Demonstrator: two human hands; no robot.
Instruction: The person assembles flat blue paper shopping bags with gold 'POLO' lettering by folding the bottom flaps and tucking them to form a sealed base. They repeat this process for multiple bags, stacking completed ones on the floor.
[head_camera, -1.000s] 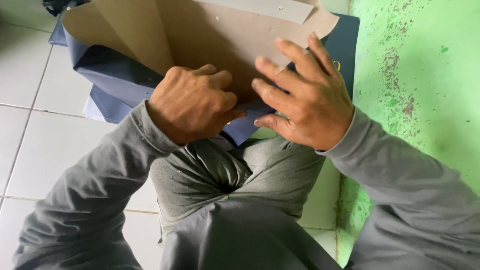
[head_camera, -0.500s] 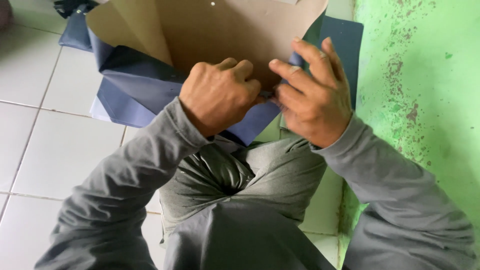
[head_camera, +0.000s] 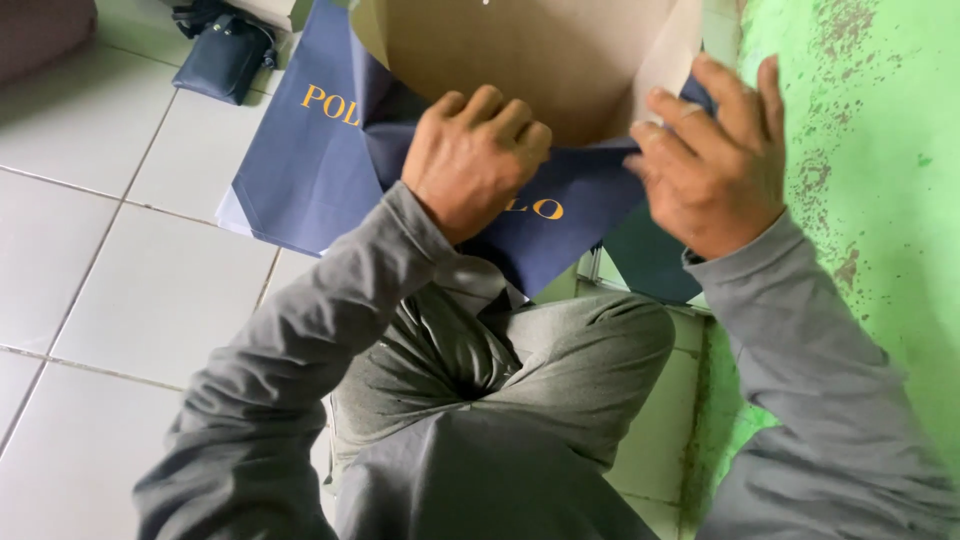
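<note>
A fold in a navy sheet (head_camera: 560, 215) around a brown board (head_camera: 520, 60) appears to be in hand, over the tiled floor (head_camera: 130, 290) beside a green wall (head_camera: 880, 150). The left hand (head_camera: 478, 160) is closed in a fist, pressed on the sheet's edge. The right hand (head_camera: 712, 160) is held in a narrow grip, pinching the sheet at the board's corner. A firm crease along that edge seems called for.

A small dark pouch (head_camera: 225, 55) is lying on the white tiled floor (head_camera: 110, 260), beside a green wall (head_camera: 870, 200).
</note>
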